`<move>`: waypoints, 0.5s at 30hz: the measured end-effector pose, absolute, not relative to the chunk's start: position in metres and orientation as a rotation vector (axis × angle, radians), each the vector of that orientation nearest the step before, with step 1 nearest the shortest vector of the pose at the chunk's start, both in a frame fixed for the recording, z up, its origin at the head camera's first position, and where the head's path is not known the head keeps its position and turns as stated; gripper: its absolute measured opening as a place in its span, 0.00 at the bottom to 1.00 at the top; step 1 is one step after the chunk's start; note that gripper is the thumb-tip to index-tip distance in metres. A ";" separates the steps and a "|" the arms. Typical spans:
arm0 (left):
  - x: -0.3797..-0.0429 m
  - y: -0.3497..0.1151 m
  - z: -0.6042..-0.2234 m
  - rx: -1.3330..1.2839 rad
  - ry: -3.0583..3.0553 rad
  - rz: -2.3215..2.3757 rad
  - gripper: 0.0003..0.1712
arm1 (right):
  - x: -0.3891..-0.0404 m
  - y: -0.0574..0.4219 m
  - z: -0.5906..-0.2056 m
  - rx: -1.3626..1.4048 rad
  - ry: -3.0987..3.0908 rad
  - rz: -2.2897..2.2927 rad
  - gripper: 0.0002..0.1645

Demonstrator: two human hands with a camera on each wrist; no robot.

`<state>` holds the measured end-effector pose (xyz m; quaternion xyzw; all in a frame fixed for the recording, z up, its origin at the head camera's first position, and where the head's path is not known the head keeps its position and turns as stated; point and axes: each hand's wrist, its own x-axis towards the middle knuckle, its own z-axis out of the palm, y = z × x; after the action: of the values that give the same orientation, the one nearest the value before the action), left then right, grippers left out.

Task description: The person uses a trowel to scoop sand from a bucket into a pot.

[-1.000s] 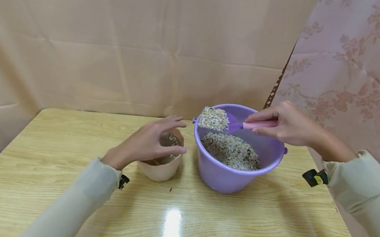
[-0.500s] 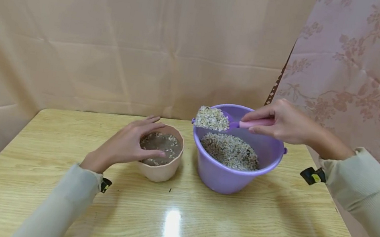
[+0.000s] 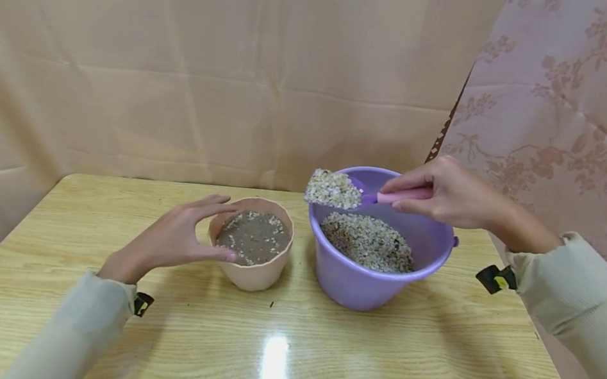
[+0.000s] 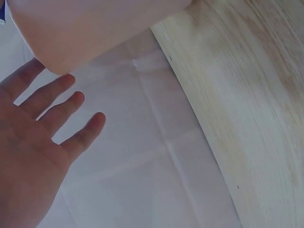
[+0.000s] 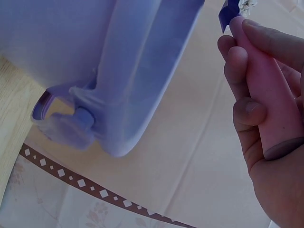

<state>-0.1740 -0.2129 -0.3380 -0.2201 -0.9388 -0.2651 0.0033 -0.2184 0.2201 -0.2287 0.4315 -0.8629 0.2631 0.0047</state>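
Note:
My right hand grips the pink handle of a small purple hand trowel. Pale gravel is heaped on its blade, held over the left rim of a purple bucket. More gravel lies inside the bucket. To the left stands a beige plant pot, filled with grey-brown soil that has a few pale bits scattered on it. Fingers spread, my left hand is at the pot's left side, with the thumb and fingertips right by the rim.
Both containers stand on a wood-grain table, close to its back edge. Behind hangs a beige curtain; a pink floral cloth hangs on the right. A small dark speck lies in front of the pot.
My left hand has moved left and back from over the pot to its side, uncovering the soil. The loaded trowel has shifted slightly left toward the bucket's rim.

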 end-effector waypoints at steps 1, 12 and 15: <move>-0.174 -0.214 -0.338 -0.691 -2.937 -0.833 0.51 | -0.218 0.219 -0.229 1.352 -2.703 0.819 0.15; -0.172 -0.222 -0.340 -0.719 -2.890 -0.806 0.48 | -0.219 0.208 -0.230 1.396 -2.707 0.875 0.13; -0.172 -0.223 -0.341 -0.718 -2.883 -0.804 0.48 | -0.218 0.204 -0.229 1.407 -2.714 0.883 0.13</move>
<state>-0.1720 -0.2231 -0.3409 -0.2332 -0.9362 -0.2610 0.0319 -0.2180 0.2036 -0.2287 0.4420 -0.8528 0.2774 -0.0201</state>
